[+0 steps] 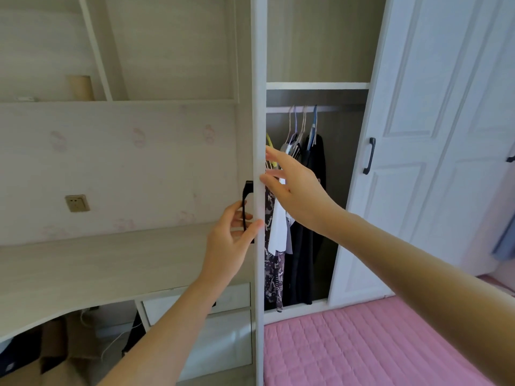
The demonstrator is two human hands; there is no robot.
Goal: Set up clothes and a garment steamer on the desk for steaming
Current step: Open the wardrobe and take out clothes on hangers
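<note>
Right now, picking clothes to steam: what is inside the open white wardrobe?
Black garments, a white top and a patterned piece hang from a rail; the white door edge and right hand hide more.

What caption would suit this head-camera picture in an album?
Left hand grips the black handle of the wardrobe door; open right hand touches its edge, hanging clothes inside.

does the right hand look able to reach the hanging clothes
Probably yes: the right hand is at the edge of the open door, with nothing between it and the hanging clothes.
</note>
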